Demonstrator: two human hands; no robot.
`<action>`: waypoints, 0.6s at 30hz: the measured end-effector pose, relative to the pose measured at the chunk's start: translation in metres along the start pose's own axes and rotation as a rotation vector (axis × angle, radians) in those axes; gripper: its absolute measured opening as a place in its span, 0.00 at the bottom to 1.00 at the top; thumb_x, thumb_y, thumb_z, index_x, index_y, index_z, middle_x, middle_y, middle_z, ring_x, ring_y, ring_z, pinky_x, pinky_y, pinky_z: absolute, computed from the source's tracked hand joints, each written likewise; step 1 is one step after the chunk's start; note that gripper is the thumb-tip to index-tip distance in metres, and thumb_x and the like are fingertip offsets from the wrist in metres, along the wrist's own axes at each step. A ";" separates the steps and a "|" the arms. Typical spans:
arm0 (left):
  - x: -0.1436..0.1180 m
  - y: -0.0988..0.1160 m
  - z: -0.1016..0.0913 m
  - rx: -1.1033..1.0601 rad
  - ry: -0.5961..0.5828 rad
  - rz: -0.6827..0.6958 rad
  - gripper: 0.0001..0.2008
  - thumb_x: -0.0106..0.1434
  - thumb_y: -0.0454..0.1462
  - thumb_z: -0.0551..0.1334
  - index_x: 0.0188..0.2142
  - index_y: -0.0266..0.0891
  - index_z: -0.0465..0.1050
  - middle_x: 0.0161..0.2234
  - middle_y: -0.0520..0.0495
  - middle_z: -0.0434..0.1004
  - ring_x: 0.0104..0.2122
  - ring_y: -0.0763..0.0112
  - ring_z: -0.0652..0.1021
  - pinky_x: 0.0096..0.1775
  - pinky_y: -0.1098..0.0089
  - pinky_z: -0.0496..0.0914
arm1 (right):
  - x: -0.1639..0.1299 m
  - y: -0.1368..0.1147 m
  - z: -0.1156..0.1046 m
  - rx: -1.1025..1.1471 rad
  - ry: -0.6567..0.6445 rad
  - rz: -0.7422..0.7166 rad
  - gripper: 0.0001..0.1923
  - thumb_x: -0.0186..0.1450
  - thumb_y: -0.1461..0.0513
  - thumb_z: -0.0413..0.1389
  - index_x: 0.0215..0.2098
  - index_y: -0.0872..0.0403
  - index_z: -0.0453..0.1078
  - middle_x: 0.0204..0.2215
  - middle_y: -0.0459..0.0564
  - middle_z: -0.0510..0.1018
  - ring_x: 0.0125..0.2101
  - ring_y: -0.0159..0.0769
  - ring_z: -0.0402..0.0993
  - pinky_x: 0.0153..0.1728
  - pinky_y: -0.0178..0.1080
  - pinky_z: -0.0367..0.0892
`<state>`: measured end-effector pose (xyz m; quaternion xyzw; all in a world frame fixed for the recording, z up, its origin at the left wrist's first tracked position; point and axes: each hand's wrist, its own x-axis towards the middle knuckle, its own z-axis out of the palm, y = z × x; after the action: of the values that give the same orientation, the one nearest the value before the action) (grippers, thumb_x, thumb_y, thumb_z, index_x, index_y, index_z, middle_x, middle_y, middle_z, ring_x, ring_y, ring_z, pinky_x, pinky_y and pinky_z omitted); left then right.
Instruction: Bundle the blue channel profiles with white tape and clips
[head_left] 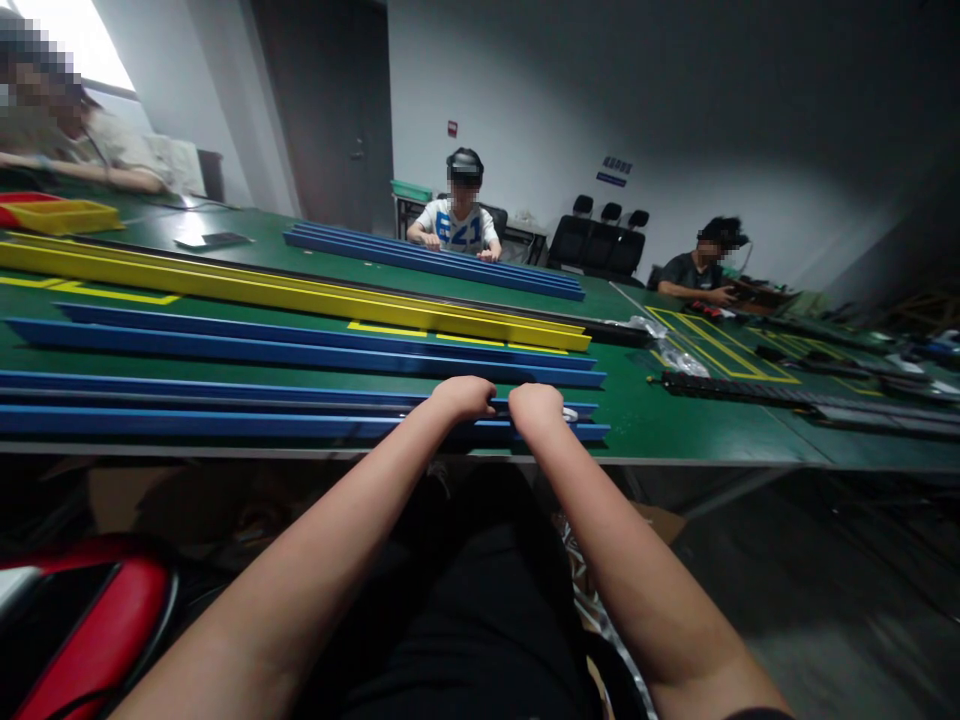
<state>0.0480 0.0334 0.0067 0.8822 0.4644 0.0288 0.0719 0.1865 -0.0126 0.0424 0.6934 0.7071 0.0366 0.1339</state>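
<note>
Both hands are together over the right part of the nearest long blue channel [225, 422], which lies along the table's front edge. My left hand [466, 398] is closed, its fingers curled down into the channel. Just to its right, my right hand [536, 408] is closed too, with its knuckles up and its fingers hidden. A small white piece [571, 414] shows past the right hand, but its kind is unclear. Along the inside of the channel runs a thin greyish strip [150, 403]. What either hand grips is hidden.
Beyond lie another blue channel [315, 352], a long yellow channel [300, 298] and blue rails [435, 262] on the green table [645, 430]. Dark slotted strips [750, 393] lie to the right. A yellow tray [67, 216] stands far left. Several people sit around the table. A red-edged seat [135, 600] is lower left.
</note>
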 end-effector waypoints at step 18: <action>-0.005 0.002 -0.003 0.001 0.025 0.040 0.13 0.56 0.48 0.61 0.37 0.47 0.77 0.37 0.48 0.81 0.37 0.64 0.78 0.34 0.70 0.67 | -0.006 0.002 0.001 0.000 0.035 -0.030 0.17 0.63 0.68 0.49 0.44 0.60 0.78 0.43 0.67 0.79 0.44 0.47 0.77 0.44 0.45 0.70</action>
<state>0.0460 0.0284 0.0101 0.8909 0.4477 0.0411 0.0649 0.1887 -0.0183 0.0430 0.6819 0.7197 0.0467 0.1220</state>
